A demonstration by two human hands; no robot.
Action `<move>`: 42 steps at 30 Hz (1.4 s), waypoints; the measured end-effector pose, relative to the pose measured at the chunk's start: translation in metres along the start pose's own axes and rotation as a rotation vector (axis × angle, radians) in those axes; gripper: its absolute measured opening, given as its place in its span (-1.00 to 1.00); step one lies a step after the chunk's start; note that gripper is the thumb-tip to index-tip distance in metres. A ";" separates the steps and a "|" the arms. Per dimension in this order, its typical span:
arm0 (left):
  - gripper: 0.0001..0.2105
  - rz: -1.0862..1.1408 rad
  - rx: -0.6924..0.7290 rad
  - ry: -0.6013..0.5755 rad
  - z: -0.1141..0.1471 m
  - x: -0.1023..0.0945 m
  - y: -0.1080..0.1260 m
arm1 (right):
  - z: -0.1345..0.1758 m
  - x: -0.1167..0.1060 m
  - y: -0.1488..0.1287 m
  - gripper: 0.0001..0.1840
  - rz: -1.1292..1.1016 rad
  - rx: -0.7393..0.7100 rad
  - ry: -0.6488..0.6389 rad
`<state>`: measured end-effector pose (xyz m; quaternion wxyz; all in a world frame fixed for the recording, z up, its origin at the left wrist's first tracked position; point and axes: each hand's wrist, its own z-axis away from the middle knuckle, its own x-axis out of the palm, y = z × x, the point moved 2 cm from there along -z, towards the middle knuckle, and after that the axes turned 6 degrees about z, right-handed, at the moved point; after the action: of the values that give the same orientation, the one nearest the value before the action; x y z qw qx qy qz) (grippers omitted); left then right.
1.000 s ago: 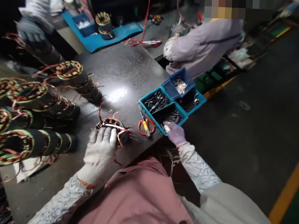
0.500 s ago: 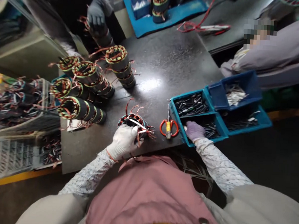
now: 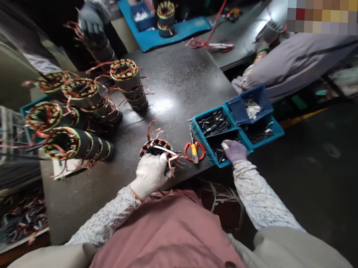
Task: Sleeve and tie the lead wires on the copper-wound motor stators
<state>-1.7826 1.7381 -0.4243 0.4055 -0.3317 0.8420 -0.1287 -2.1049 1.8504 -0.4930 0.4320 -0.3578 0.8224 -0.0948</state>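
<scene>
My left hand (image 3: 151, 170), in a white knit glove, is closed on the near side of a motor stator (image 3: 157, 144) standing on the table. Copper leads and white sleeved wires stick out of the stator, some passing by my fingers. My right hand (image 3: 236, 152), in a purple glove, is over the right part of the front compartment of a blue bin (image 3: 227, 165). Its fingers are bent together; their tips are partly hidden among short black tubes (image 3: 218, 148). Scissors with red handles (image 3: 201, 151) and a yellow-handled screwdriver (image 3: 194, 151) lie between my hands.
Stacked stators (image 3: 79, 142) crowd the table's left side, and another stack (image 3: 130, 85) stands farther back. A blue box (image 3: 238, 111) with white pieces sits on the bins. A co-worker's grey-gloved hand (image 3: 91, 23) rests on a stator at the back left; another person's sleeve (image 3: 302, 64) is at right.
My view has shifted, so the table sits farther left in it. Within the compartment, my right hand has moved from the left part to the right part. My left hand stays on the stator.
</scene>
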 end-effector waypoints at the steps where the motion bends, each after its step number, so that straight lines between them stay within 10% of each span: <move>1: -0.65 0.006 0.008 0.007 0.000 0.000 -0.001 | 0.004 -0.002 0.001 -0.62 0.031 -0.005 -0.025; 8: -0.58 0.031 0.017 0.006 -0.003 0.002 -0.003 | -0.009 -0.062 -0.017 -0.61 0.086 -0.136 0.178; 11: -0.58 0.039 0.003 -0.022 -0.004 0.002 -0.003 | -0.045 -0.082 -0.050 -0.64 0.132 -0.284 0.070; 15: -0.59 0.067 -0.013 -0.049 -0.006 0.003 -0.003 | -0.088 -0.077 -0.089 -0.56 0.136 -0.120 -0.170; 22: -0.62 0.101 -0.019 0.017 -0.004 0.004 -0.003 | -0.095 -0.062 -0.104 -0.63 -0.028 -0.033 -0.100; 28: -0.67 0.064 0.011 0.073 -0.001 0.004 -0.002 | -0.015 -0.073 -0.069 -0.66 -0.672 -0.068 0.058; 34: -0.68 0.010 0.033 0.113 0.001 0.006 -0.003 | 0.120 -0.048 -0.088 -0.44 -1.508 -0.211 -0.264; 42: -0.65 -0.009 0.029 0.112 0.004 0.005 -0.002 | 0.144 -0.067 -0.108 -0.42 -1.571 -0.182 -0.201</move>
<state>-1.7809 1.7333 -0.4286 0.3620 -0.3220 0.8599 -0.1608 -1.9130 1.8387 -0.4875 0.2799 -0.8736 0.2912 -0.2715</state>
